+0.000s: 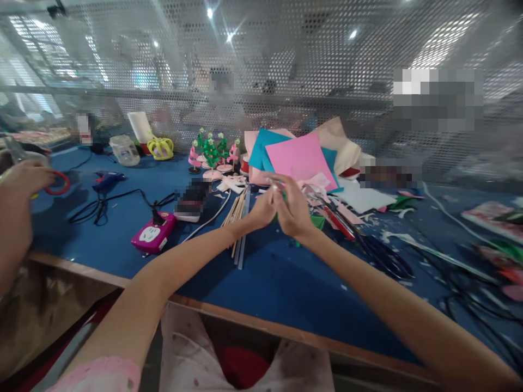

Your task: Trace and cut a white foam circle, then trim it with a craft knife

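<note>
Over the middle of the blue table, my left hand (263,209) and my right hand (293,211) meet, fingertips touching. Both are closed in a pinch. What they hold, if anything, is hidden by the fingers; a bit of green shows just behind them. A green paper piece (317,222) lies to the right of my right hand. Beside my left wrist are thin wooden sticks (233,213) and clear glue sticks (241,256). Beyond the hands, a pink sheet (300,158) rests on blue sheets (261,149).
Small green and pink paper trees (211,155) stand at the back. A magenta power socket (153,234) and a blue glue gun (108,179) with cords lie left. Dark-handled scissors (382,253) and a red cutter (339,220) lie right. Another person's hand (24,179) holds red-handled scissors (58,184).
</note>
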A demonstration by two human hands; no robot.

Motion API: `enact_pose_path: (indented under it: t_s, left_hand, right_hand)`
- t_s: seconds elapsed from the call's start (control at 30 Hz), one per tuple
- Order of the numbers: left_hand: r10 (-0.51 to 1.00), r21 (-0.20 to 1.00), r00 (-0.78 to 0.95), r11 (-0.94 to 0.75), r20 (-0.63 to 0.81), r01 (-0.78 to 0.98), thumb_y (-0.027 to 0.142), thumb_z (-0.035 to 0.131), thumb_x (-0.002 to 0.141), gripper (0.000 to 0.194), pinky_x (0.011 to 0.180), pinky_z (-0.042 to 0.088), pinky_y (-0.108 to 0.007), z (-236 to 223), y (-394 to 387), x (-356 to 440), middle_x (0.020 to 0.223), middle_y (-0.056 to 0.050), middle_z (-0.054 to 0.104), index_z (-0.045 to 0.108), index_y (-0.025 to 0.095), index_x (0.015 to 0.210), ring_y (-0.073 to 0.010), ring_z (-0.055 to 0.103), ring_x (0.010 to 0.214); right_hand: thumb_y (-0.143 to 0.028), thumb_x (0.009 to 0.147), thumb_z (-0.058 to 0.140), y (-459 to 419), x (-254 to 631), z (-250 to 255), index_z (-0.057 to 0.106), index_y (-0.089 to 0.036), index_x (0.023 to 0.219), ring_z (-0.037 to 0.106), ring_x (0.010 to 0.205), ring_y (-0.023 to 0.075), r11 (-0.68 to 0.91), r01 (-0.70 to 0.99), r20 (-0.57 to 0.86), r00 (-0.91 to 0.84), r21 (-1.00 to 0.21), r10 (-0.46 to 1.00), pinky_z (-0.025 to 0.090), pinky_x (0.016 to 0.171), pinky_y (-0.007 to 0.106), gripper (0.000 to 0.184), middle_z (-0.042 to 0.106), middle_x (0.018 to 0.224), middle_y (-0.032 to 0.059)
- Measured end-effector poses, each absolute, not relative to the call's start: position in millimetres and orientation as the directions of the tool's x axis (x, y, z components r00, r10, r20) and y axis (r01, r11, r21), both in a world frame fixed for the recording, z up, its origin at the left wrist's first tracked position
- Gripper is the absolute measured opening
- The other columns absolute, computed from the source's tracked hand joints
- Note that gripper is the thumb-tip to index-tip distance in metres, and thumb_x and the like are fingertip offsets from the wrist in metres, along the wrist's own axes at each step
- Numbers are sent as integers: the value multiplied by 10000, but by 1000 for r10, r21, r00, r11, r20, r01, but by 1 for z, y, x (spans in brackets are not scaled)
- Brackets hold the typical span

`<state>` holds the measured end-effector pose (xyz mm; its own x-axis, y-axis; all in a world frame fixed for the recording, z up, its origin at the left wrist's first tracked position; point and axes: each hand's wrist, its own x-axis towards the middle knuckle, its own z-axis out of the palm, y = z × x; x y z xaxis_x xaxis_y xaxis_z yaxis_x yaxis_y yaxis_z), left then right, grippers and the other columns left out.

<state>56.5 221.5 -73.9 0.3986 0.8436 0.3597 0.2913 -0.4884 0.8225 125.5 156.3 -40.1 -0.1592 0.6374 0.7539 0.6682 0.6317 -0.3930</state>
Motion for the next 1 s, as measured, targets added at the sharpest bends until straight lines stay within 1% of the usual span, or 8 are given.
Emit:
enact_pose_path:
  t_s: [0.13, 0.33, 0.43, 0.57, 0.67, 0.77, 0.87, 1.0]
  left_hand:
    - [927, 986, 338, -167, 163, -19, 220, 345, 951, 249, 651, 547, -272, -59, 224, 63, 799, -24, 664, 549, 145, 1072, -117, 641, 665]
    - [922, 923, 386, 182, -40, -338, 138, 549, 818, 94, 391, 374, -130, -67, 202, 69, 437, 108, 453, 562, 185, 897, -38, 433, 320]
    - [909, 874, 413, 244, -55, -420, 85, 570, 788, 92, 449, 431, -146, -69, 194, 70, 467, 91, 509, 562, 172, 817, -42, 470, 353]
    - [902, 844, 431, 260, -38, -469, 57, 564, 792, 103, 593, 496, -178, -70, 191, 69, 600, 34, 626, 564, 155, 760, -72, 599, 519]
    - [877, 862, 480, 219, 33, -458, 111, 608, 794, 56, 665, 509, -205, -76, 190, 64, 701, 5, 669, 591, 156, 823, -104, 648, 652]
    - [807, 911, 573, 121, 141, -395, 263, 677, 772, 233, 742, 518, -245, -86, 193, 60, 871, -26, 696, 621, 178, 981, -142, 661, 805]
    - [760, 929, 626, 85, 173, -360, 400, 695, 741, 426, 813, 515, -286, -92, 196, 58, 1015, -57, 686, 616, 207, 1112, -187, 644, 939]
    - [747, 895, 649, 183, 143, -407, 393, 717, 725, 536, 814, 531, -314, -89, 197, 57, 949, -50, 705, 570, 241, 1217, -203, 659, 913]
  right_hand:
    - [-402, 921, 322, 128, 191, -63, 472, -168, 1120, 529, 1063, 229, 541, 758, 806, -35, -363, 590, 479, 876, 419, 341, 546, 1094, 150]
    - [-661, 805, 414, 130, 216, -98, 509, -152, 1046, 524, 971, 283, 416, 856, 676, -111, -308, 728, 448, 865, 481, 571, 557, 979, 146]
    - [-662, 818, 393, 134, 211, -100, 531, -140, 1001, 535, 937, 288, 403, 869, 611, -157, -287, 776, 455, 816, 460, 570, 587, 965, 154]
    - [-534, 889, 389, 135, 213, -97, 550, -175, 832, 549, 849, 245, 464, 845, 621, -217, -267, 753, 439, 779, 409, 397, 613, 832, 102]
    - [-447, 911, 406, 134, 220, -96, 535, -190, 764, 538, 815, 221, 528, 805, 672, -236, -269, 702, 430, 754, 377, 323, 604, 771, 80]
    - [-395, 917, 404, 136, 222, -97, 522, -190, 757, 528, 799, 212, 550, 772, 702, -198, -317, 684, 428, 736, 364, 286, 597, 762, 80]
    - [-416, 896, 429, 139, 220, -99, 516, -190, 750, 521, 784, 204, 554, 715, 698, -130, -426, 705, 428, 729, 361, 282, 578, 755, 73]
    - [-553, 805, 519, 140, 215, -98, 499, -200, 751, 488, 619, 141, 476, 436, 524, -12, -764, 852, 414, 583, 296, 358, 509, 668, 8]
